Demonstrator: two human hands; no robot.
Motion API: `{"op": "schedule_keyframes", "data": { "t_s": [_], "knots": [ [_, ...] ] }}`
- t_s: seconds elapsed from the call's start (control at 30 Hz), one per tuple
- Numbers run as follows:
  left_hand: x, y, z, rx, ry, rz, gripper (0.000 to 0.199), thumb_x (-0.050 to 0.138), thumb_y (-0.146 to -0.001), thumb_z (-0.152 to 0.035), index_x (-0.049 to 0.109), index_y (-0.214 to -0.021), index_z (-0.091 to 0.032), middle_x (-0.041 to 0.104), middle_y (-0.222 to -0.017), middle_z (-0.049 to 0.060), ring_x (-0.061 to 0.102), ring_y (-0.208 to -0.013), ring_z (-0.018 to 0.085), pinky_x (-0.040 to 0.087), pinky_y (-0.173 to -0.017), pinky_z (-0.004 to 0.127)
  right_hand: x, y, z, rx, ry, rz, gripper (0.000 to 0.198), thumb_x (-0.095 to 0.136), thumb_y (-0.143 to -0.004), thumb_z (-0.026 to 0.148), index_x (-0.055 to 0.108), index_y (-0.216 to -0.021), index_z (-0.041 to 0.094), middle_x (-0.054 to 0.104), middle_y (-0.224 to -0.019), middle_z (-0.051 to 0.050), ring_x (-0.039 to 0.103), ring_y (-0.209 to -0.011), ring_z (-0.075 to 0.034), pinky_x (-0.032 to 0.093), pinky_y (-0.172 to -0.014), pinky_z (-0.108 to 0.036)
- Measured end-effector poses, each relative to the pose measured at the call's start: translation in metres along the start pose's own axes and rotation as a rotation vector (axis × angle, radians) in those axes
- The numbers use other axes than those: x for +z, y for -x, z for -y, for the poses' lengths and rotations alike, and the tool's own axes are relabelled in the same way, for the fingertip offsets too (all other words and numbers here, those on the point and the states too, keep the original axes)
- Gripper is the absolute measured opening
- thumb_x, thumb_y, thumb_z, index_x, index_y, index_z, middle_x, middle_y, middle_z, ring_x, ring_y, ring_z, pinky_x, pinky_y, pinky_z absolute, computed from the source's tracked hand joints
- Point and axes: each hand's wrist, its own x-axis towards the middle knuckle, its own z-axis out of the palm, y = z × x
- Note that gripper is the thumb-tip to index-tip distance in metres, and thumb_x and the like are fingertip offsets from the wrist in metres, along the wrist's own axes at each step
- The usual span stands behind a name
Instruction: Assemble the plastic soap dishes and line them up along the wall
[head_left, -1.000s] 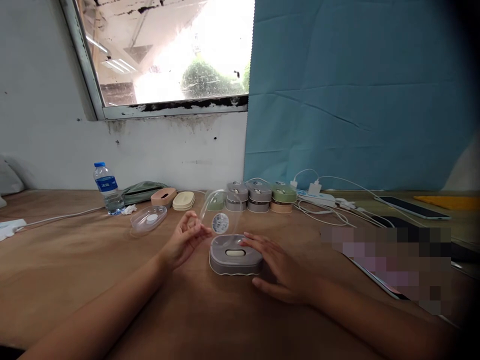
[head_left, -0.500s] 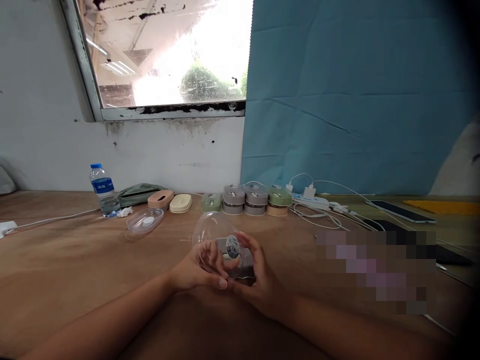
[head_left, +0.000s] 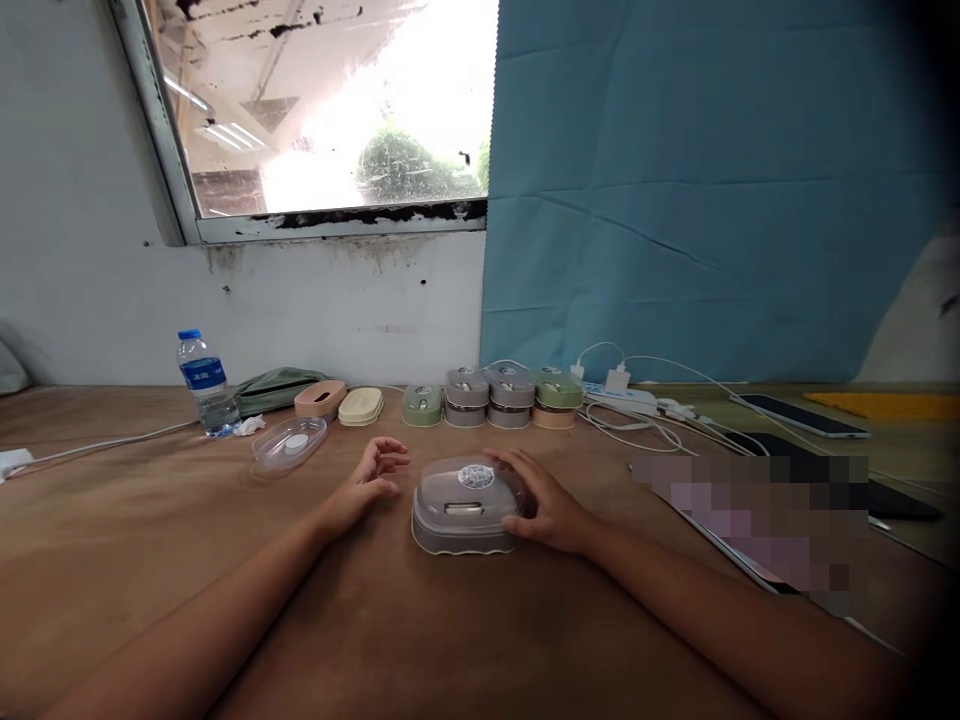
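Note:
A grey box (head_left: 463, 535) with a clear plastic cover (head_left: 439, 480) over it sits on the table in front of me. The cover bears a round printed sticker (head_left: 476, 477), and a pale slot shows below it. My right hand (head_left: 547, 505) grips the right end, with the thumb at the front and the fingers on the cover's far right side. To the left of the box, my left hand (head_left: 369, 482) is off it, fingers loosely curled and apart, holding nothing.
Several green, grey and peach boxes (head_left: 510, 400) stand along the wall, some stacked. Left of them are a cream piece (head_left: 361, 407), a peach box (head_left: 320, 398), a loose clear cover (head_left: 289, 445) and a water bottle (head_left: 206, 385). Cables, a power strip (head_left: 619, 400) and phones (head_left: 799, 415) lie right.
The clear cover, held tilted between both hands before, now lies over the grey box. My left hand has let go and moved left; my right hand stays at the box's right end.

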Motion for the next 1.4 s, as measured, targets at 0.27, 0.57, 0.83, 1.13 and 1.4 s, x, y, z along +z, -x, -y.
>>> {"op": "schedule_keyframes", "data": {
  "t_s": [0.27, 0.57, 0.83, 1.13, 1.4],
  "knots": [
    [0.025, 0.009, -0.016, -0.178, -0.191, 0.21, 0.049, 0.058, -0.072, -0.029, 0.032, -0.114, -0.026, 0.046, -0.11, 0.006, 0.046, -0.104, 0.02, 0.036, -0.088, 0.037, 0.003, 0.002, 0.006, 0.054, -0.017, 0.17, 0.073, 0.055, -0.071, 0.048, 0.026, -0.13, 0.017, 0.036, -0.127, -0.014, 0.037, -0.115, -0.027, 0.032, -0.095, -0.041],
    [0.018, 0.007, -0.019, -0.16, -0.169, 0.235, 0.044, 0.062, -0.068, -0.026, 0.041, -0.107, -0.022, 0.051, -0.101, 0.004, 0.049, -0.099, 0.018, 0.037, -0.088, 0.035, -0.001, 0.004, 0.019, 0.059, 0.021, 0.279, 0.082, 0.053, -0.075, 0.046, 0.006, -0.136, 0.018, 0.014, -0.141, -0.012, 0.017, -0.128, -0.025, 0.022, -0.102, -0.044],
    [0.006, 0.003, -0.015, -0.179, -0.011, 0.327, 0.047, 0.066, -0.065, -0.021, 0.042, -0.104, -0.021, 0.054, -0.103, 0.006, 0.052, -0.095, 0.017, 0.04, -0.081, 0.032, -0.007, 0.0, 0.03, -0.121, 0.095, 0.352, 0.085, 0.064, -0.064, 0.043, 0.019, -0.134, 0.023, 0.013, -0.143, -0.008, 0.014, -0.129, -0.027, 0.02, -0.102, -0.046],
    [-0.001, 0.001, -0.017, -0.218, 0.03, 0.398, 0.051, 0.067, -0.062, -0.016, 0.042, -0.106, -0.02, 0.052, -0.106, 0.007, 0.052, -0.096, 0.016, 0.04, -0.082, 0.031, -0.006, 0.0, 0.036, -0.175, 0.144, 0.374, 0.077, 0.061, -0.068, 0.042, 0.023, -0.133, 0.025, 0.024, -0.139, -0.008, 0.024, -0.126, -0.025, 0.025, -0.1, -0.044],
    [-0.006, 0.001, -0.013, -0.188, 0.049, 0.396, 0.051, 0.067, -0.062, -0.016, 0.045, -0.107, -0.021, 0.044, -0.122, 0.009, 0.047, -0.106, 0.019, 0.037, -0.088, 0.034, 0.001, 0.002, 0.039, -0.079, 0.048, 0.359, 0.077, 0.061, -0.068, 0.042, 0.024, -0.133, 0.027, 0.022, -0.14, -0.007, 0.027, -0.125, -0.026, 0.03, -0.098, -0.042]
  ]
}}
